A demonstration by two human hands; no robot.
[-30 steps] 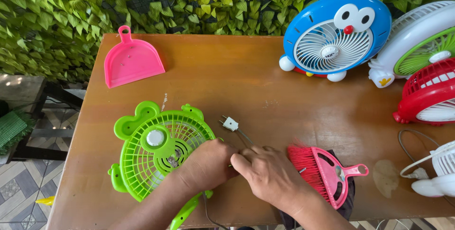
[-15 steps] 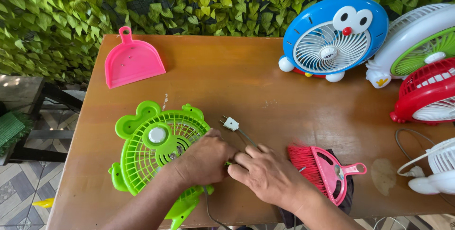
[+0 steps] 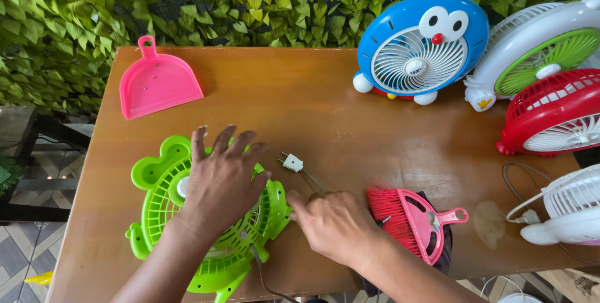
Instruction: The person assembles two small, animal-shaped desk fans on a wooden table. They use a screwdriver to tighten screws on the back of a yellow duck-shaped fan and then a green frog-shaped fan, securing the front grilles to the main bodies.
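Wooden table (image 3: 350, 109): green fan (image 3: 156, 215) face-up; left hand (image 3: 219, 181) spread flat on it, right hand (image 3: 334, 225) pinching its edge.

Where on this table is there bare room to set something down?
Bare wood lies between the pink dustpan and the blue fan, and mid-table between the white plug and the red fan. The front edge is crowded: green fan grille, both hands, pink brush.

Two bare forearms, no sleeves
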